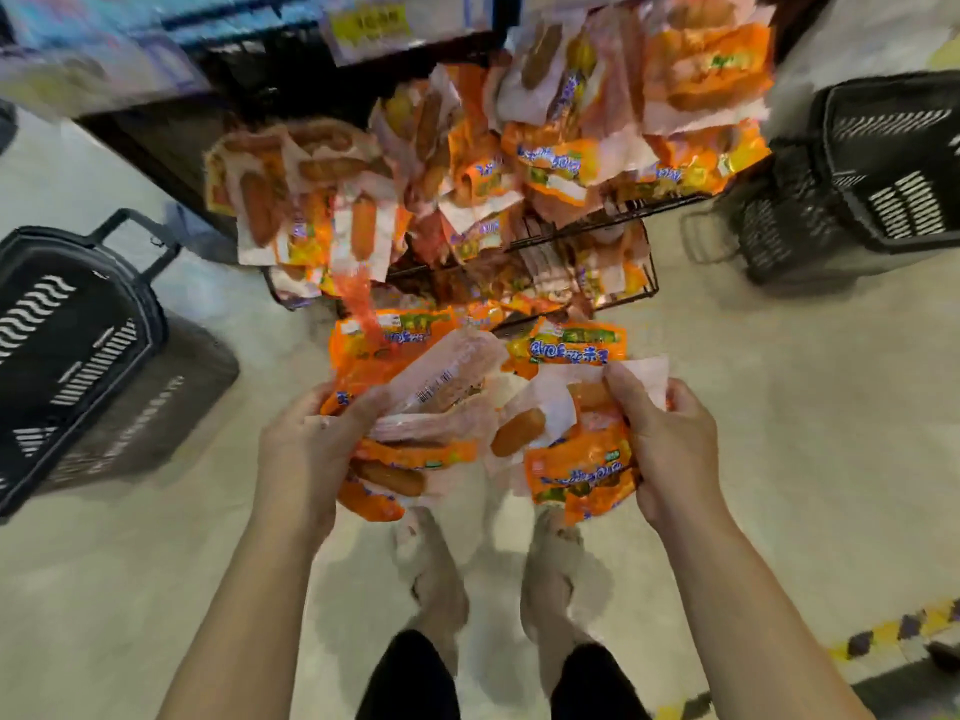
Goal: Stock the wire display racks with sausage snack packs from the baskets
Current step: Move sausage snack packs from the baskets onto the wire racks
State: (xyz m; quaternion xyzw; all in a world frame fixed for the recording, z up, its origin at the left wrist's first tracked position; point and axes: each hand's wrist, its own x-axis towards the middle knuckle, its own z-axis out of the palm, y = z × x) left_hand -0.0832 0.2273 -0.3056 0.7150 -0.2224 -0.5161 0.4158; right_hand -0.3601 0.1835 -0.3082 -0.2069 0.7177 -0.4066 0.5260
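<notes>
Sausage snack packs [576, 467] fill both hands, held low in front of the wire display rack [582, 236]. The left hand [301, 449] curls around one orange bundle; the right hand [670, 449] grips another. Rack packs above are motion-blurred. Black baskets [78, 345] sit at either side, partly cut off.

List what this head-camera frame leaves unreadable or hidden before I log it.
Yellow price label at the top, head view: motion blur, text unreadable.
Black plastic basket at left: cut off by the frame edge.
Black wire rack: lower tiers covered by orange sausage snack packs.
Held packs in left hand and right hand: overlapping, uncountable.
</notes>
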